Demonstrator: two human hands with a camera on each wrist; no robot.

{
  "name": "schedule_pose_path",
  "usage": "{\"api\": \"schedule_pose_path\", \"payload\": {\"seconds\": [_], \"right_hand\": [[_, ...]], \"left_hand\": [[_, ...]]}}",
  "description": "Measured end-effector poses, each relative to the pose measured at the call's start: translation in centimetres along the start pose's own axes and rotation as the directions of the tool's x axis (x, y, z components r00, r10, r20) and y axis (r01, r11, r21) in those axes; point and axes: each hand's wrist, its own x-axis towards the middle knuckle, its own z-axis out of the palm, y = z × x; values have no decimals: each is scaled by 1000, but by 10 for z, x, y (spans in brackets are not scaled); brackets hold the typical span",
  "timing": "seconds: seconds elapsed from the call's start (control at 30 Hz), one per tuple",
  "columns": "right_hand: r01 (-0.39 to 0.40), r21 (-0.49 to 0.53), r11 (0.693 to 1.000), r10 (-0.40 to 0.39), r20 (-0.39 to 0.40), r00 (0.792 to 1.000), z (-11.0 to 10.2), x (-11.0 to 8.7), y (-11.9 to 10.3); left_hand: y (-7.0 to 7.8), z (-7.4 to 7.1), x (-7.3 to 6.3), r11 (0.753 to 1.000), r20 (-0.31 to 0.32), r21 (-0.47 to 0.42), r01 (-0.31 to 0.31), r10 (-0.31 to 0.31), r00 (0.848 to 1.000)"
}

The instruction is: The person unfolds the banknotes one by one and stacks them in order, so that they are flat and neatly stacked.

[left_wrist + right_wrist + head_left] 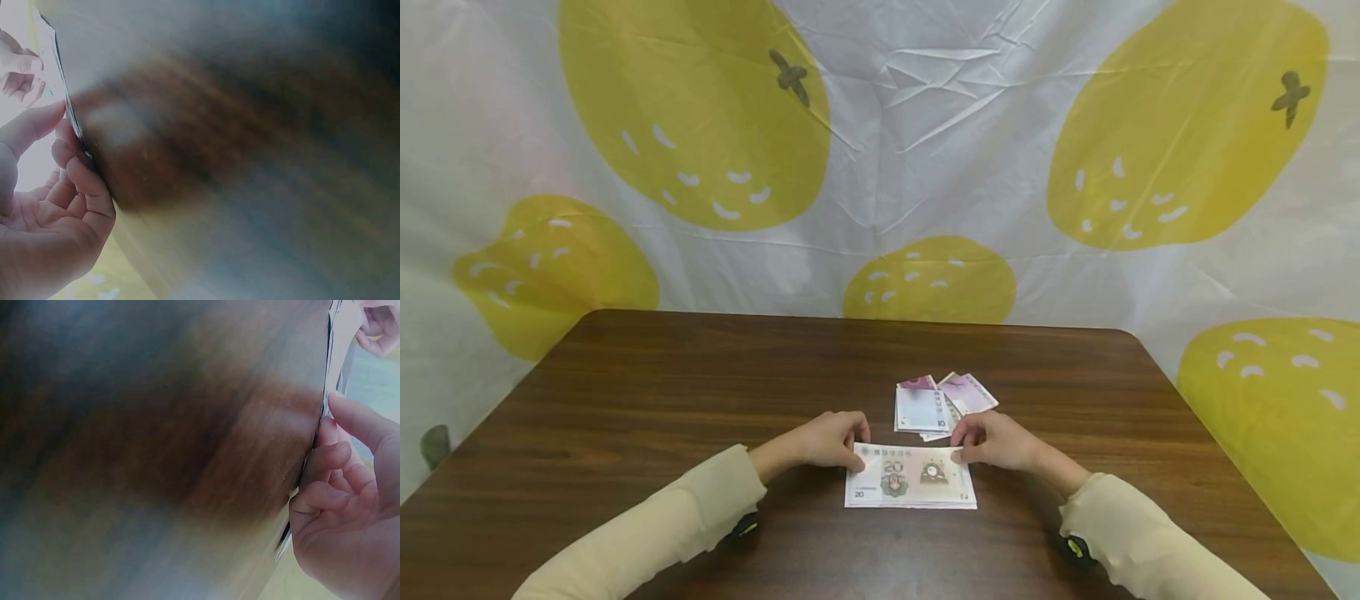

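A stack of banknotes (pixel 917 487) with a 20 printed on the top note lies flat near the middle of the table's front part in the head view. My left hand (pixel 833 439) pinches its far left corner, thumb on top. At the far right corner my right hand (pixel 996 440) grips the same stack between thumb and curled fingers. Both wrist views show the notes edge-on: the left hand (pixel 59 200) and the right hand (pixel 350 494) each have fingertips at the thin paper edge.
Just beyond the hands, more banknotes (pixel 921 410) lie in a loose, fanned pile, bluish and purple, close to the right hand. The dark wooden table (pixel 700 375) ends at a white curtain (pixel 880 167) printed with yellow lemons.
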Motion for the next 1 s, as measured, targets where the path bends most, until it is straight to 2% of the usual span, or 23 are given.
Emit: {"api": "schedule_pose_path", "payload": {"seconds": [0.17,0.3,0.47,0.57,0.7,0.87,1.0], "right_hand": [[11,-43,999,-11,-7,1000,0,1,-1],[3,-19,1000,-3,-17,1000,-1,0,-3],[-23,20,1000,24,-75,997,-7,4,-4],[-27,32,999,31,-114,993,-13,8,-2],[-44,56,997,52,-153,987,-19,17,0],[-52,84,995,67,-187,980,-22,30,4],[-45,100,994,64,-196,979,-23,39,5]], "left_hand": [[1,1,0,999,-14,43,-6,7,1000],[0,0,0,1000,-26,29,-6,7,1000],[-1,-4,3,1000,-106,-8,-15,14,994],[-1,-6,10,999,-170,-32,-24,18,985],[-1,-9,23,997,-219,-79,-21,4,976],[-2,-12,38,993,-239,-116,-16,-12,971],[-2,-13,47,997,-237,-74,-6,-11,971]]}}
